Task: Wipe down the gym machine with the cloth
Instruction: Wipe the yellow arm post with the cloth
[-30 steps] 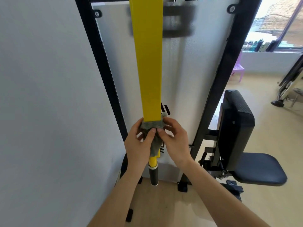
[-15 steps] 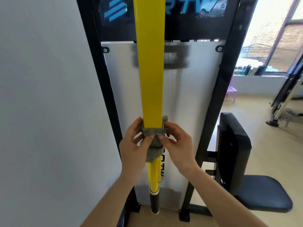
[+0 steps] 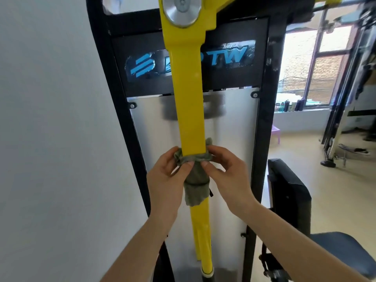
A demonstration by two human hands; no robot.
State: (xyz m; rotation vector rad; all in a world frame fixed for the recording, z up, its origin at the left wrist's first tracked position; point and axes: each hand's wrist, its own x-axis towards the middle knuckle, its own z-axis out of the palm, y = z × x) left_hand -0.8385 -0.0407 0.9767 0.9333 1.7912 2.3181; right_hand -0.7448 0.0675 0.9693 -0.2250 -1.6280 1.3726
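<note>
Hands (image 3: pixel 165 180) (image 3: pixel 228 178) on cloth (image 3: pixel 196 185), arm (image 3: pixel 191 119) roughly upright

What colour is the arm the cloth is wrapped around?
Yellow arm, under the grey-green cloth; head view.

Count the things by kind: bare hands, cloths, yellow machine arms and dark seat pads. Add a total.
Bare hands: 2, left hand, right hand
Crumpled grey-green fabric cloth: 1
Long yellow metal machine arm: 1
Dark seat pads: 2, upright backrest pad, flat seat pad
Total: 6
</note>
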